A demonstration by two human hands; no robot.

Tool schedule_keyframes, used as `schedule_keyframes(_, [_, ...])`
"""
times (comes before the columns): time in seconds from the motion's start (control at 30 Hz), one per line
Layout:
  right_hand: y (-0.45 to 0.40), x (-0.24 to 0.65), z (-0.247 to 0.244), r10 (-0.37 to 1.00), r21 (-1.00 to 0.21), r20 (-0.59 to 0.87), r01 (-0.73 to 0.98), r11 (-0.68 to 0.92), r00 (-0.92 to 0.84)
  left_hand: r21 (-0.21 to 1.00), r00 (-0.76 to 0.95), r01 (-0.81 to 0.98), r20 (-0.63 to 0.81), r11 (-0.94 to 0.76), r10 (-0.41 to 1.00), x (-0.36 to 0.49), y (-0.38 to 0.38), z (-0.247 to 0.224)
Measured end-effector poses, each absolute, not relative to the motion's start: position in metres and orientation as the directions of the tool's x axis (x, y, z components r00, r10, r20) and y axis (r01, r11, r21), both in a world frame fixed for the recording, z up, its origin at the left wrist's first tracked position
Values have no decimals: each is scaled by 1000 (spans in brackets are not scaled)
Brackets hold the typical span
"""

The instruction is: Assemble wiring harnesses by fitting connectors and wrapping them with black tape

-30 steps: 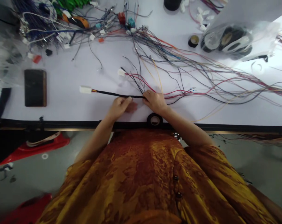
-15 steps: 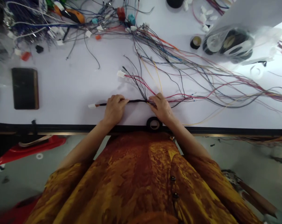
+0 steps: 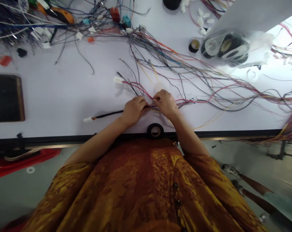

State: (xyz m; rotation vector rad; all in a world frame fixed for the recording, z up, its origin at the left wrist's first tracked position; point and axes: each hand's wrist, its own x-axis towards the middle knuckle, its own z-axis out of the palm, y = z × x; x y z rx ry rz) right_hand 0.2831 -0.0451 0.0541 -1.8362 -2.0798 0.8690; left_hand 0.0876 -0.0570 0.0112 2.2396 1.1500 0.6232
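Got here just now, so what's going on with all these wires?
A person is working on a wire harness at a white table. Their left hand closes over the end of a black-sleeved wire bundle, and their right hand pinches loose coloured wires fanning out beyond it. A white connector ends the sleeve, and a roll of black tape sits at the table edge.

black-sleeved wire bundle hidden beneath the left hand and right hand, fingers' hold unclear
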Motion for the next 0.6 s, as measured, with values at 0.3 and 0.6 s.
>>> schedule_keyframes(0.3, [-54,292,46,961,-842,-261,507,-183,-87,743,405,559,144,-369,903,89,-54,8])
schedule_keyframes(0.6, [-66,287,39,968,-911,-243,330,-248,56,883,360,-73,-410,463,838,102,-9,43])
